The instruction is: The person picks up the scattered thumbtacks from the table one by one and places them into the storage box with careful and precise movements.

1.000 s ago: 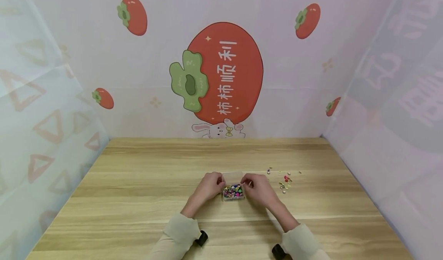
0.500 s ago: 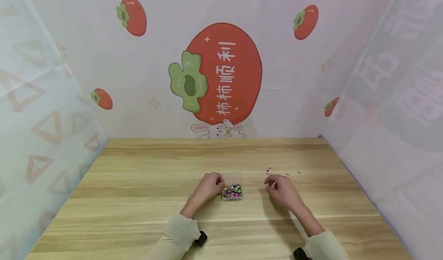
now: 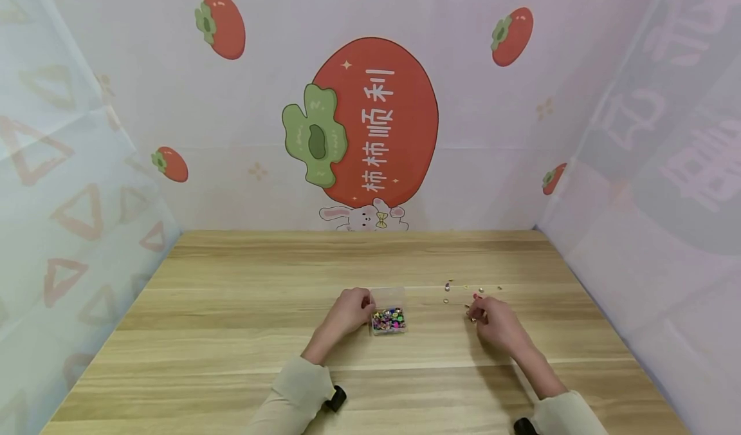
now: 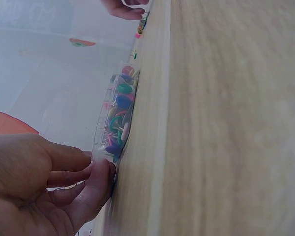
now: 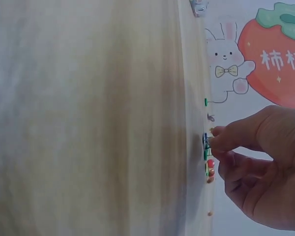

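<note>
A small clear plastic box point(image 3: 389, 332) filled with colourful thumbtacks point(image 4: 122, 102) stands on the table, its transparent lid point(image 3: 389, 296) folded back. My left hand point(image 3: 348, 313) grips the box by its left side, thumb and fingers pinching its end in the left wrist view. To the right, my right hand point(image 3: 500, 324) is down among loose thumbtacks point(image 5: 210, 164), its thumb and forefinger pinching at a blue-headed thumbtack point(image 5: 205, 141). The curled fingers partly cover the loose group in the head view.
More loose thumbtacks lie beyond the right hand, among them one purple point(image 3: 448, 286) and one pale point(image 3: 481, 290). The wood-grain table point(image 3: 243, 274) ends at a printed back wall point(image 3: 475, 165), with side walls left and right.
My right hand has left the box and moved right to the loose thumbtacks, its fingertips now down among them. The left hand has stayed at the box.
</note>
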`<state>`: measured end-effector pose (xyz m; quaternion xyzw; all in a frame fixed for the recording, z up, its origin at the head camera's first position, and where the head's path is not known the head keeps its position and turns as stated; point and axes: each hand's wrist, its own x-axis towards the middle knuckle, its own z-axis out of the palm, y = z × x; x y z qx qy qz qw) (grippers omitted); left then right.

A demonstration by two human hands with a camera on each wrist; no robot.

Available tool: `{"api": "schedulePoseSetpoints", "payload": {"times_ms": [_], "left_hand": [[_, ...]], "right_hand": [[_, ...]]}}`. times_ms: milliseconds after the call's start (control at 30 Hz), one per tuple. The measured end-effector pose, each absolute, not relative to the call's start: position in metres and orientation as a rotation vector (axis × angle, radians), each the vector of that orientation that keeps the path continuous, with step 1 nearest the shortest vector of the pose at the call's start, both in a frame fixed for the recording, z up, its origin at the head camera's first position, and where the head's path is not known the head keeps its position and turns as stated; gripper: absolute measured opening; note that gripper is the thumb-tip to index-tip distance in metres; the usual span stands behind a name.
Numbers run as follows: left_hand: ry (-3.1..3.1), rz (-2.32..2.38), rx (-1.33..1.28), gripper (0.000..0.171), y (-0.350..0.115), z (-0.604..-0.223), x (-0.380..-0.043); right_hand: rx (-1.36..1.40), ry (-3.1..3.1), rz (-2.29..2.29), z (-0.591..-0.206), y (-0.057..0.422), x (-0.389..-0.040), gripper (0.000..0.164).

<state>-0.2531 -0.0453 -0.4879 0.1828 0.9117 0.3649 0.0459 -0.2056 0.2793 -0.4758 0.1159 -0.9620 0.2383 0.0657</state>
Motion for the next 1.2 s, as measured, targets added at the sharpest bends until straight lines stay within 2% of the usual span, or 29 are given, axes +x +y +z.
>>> {"api": "schedulePoseSetpoints", "payload": {"times_ms": [267, 600, 800, 1200], "left_hand": [[2.787, 1.105, 0.567, 0.015, -0.044, -0.488, -0.253], [2.781, 1.104, 0.573, 0.015, -0.043, -0.486, -0.253], [2.767, 1.127, 0.57, 0.015, -0.043, -0.487, -0.252], [2.772, 1.124, 0.556, 0.015, -0.045, -0.486, -0.25]], "right_hand": [[0.354, -2.926, 0.685, -0.477, 0.285, -0.207, 0.017], [0.305, -2.892, 0.685, -0.474, 0.28, -0.204, 0.018], [0.324, -2.815, 0.732, -0.468, 0.265, -0.202, 0.021], [0.424, -2.829, 0.838, -0.465, 0.223, -0.21, 0.013]]}}
